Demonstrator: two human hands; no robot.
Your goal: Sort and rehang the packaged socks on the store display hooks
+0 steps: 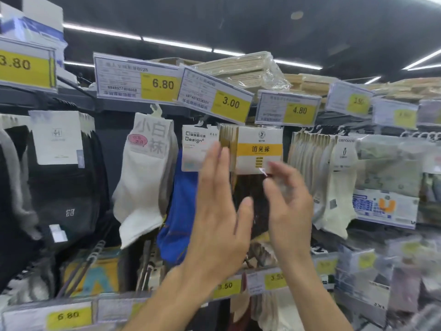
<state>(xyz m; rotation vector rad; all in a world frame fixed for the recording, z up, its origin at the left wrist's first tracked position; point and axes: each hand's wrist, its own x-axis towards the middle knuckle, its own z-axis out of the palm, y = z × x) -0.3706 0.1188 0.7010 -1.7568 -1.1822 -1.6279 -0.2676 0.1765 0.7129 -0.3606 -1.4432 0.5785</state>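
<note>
Packaged socks with yellow-banded white cards [259, 149] hang bunched at frame centre, sorting seemingly unfinished: left hand [222, 211] flat and empty beside them, right hand [288, 199] curled at the front card's corner, grip unclear.

left hand [222, 211] covers blue sock [176, 211] partly | right hand [288, 199] fingertips blurred, grip unclear | far-left price tag [23, 65] cut by edge | right-side packs [405, 271] blurred | 6.80 price tag [137, 78] fine print unreadable
</note>
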